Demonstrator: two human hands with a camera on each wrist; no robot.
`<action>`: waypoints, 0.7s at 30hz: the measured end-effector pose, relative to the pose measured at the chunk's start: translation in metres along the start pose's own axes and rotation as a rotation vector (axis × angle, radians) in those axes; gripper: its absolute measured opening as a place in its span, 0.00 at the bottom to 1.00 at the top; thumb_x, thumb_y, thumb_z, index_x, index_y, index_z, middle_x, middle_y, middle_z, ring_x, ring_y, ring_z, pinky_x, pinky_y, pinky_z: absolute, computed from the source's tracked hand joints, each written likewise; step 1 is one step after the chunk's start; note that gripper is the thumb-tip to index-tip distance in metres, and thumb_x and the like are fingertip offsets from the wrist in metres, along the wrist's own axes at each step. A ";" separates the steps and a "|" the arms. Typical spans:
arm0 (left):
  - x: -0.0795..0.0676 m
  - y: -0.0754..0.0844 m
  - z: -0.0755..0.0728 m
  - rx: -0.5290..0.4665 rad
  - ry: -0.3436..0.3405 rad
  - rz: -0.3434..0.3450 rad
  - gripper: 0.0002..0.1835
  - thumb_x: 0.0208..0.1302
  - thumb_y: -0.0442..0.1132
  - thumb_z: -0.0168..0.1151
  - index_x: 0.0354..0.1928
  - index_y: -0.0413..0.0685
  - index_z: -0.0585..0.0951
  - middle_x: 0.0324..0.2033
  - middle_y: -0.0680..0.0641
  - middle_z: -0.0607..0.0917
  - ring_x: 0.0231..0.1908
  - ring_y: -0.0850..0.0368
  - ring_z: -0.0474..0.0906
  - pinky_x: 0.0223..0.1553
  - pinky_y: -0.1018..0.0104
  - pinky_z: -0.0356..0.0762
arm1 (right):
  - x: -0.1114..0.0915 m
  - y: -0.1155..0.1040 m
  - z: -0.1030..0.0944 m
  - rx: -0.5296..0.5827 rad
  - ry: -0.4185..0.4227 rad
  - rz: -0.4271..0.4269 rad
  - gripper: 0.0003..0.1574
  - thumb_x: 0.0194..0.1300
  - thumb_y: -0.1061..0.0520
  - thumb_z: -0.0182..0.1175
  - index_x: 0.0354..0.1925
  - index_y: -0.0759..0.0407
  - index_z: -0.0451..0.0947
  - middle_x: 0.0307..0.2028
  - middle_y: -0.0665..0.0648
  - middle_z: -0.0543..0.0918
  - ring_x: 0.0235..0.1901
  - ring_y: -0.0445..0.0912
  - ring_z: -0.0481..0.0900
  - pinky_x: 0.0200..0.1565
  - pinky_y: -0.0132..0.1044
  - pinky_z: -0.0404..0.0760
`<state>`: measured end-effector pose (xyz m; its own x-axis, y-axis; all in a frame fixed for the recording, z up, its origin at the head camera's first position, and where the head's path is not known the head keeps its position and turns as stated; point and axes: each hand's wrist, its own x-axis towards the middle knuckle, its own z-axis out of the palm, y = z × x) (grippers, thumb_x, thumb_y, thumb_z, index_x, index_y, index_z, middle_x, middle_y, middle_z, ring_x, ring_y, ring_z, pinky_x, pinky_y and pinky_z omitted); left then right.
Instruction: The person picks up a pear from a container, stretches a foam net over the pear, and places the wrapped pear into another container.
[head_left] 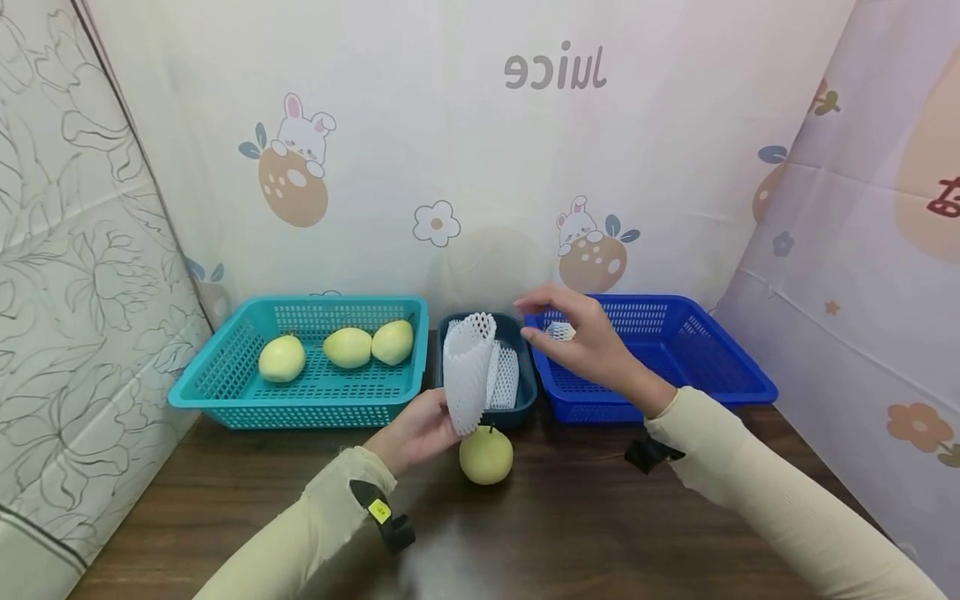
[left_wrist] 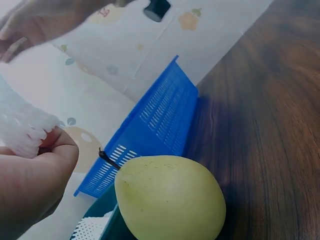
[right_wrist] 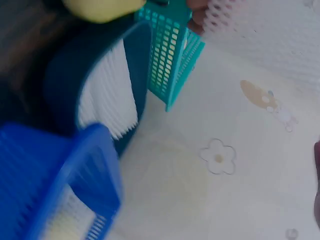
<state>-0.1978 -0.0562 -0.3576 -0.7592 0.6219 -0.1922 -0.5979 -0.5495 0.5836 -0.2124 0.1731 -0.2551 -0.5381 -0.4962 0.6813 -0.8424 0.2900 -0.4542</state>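
Observation:
My left hand (head_left: 418,429) pinches the lower end of a white foam net sleeve (head_left: 467,375), which stands upright with its mesh mouth flared at the top. Right beneath it, a yellow-green pear (head_left: 486,457) sits stem up on the table; the left wrist view shows this pear (left_wrist: 170,197) close by. To the right of the sleeve and apart from it, my right hand (head_left: 588,342) hovers over the blue basket's left edge, fingers loosely bent and nothing between them. Only a sliver of that hand enters the right wrist view.
A teal basket (head_left: 300,410) on the left contains three pears. Between the baskets, a small dark bin (head_left: 528,398) holds more foam sleeves (head_left: 507,379). In the blue basket (head_left: 660,392), a foam-wrapped fruit (right_wrist: 67,220) lies at the left end. Printed curtains stand behind.

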 end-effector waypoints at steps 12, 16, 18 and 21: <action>0.002 -0.001 0.015 0.072 -0.027 0.104 0.16 0.77 0.36 0.31 0.61 0.47 0.62 0.57 0.47 0.70 0.53 0.58 0.67 0.53 0.66 0.66 | -0.030 0.000 0.055 0.568 -0.136 0.957 0.26 0.74 0.53 0.46 0.55 0.75 0.68 0.39 0.63 0.80 0.39 0.48 0.80 0.49 0.44 0.77; 0.004 -0.003 0.016 0.176 -0.004 0.184 0.20 0.76 0.34 0.30 0.66 0.41 0.57 0.61 0.44 0.66 0.60 0.55 0.62 0.60 0.62 0.61 | -0.031 -0.005 0.064 0.715 -0.116 1.037 0.29 0.75 0.50 0.45 0.54 0.76 0.69 0.41 0.61 0.80 0.40 0.48 0.79 0.51 0.43 0.76; 0.005 -0.004 0.015 0.216 0.014 0.233 0.19 0.77 0.35 0.32 0.65 0.41 0.59 0.59 0.45 0.69 0.59 0.55 0.64 0.59 0.62 0.62 | -0.031 -0.007 0.066 0.758 -0.090 1.042 0.27 0.74 0.50 0.45 0.53 0.76 0.70 0.40 0.60 0.80 0.40 0.47 0.79 0.52 0.43 0.75; 0.006 -0.005 0.012 0.255 0.047 0.288 0.16 0.77 0.38 0.38 0.62 0.45 0.65 0.52 0.49 0.75 0.52 0.58 0.70 0.53 0.63 0.68 | -0.031 -0.006 0.070 0.839 -0.038 1.042 0.22 0.73 0.54 0.48 0.50 0.73 0.72 0.39 0.59 0.80 0.39 0.47 0.79 0.52 0.44 0.75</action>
<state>-0.1959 -0.0427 -0.3522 -0.9010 0.4332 -0.0241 -0.2800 -0.5382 0.7949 -0.1883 0.1295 -0.3139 -0.9024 -0.3785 -0.2061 0.2367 -0.0355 -0.9709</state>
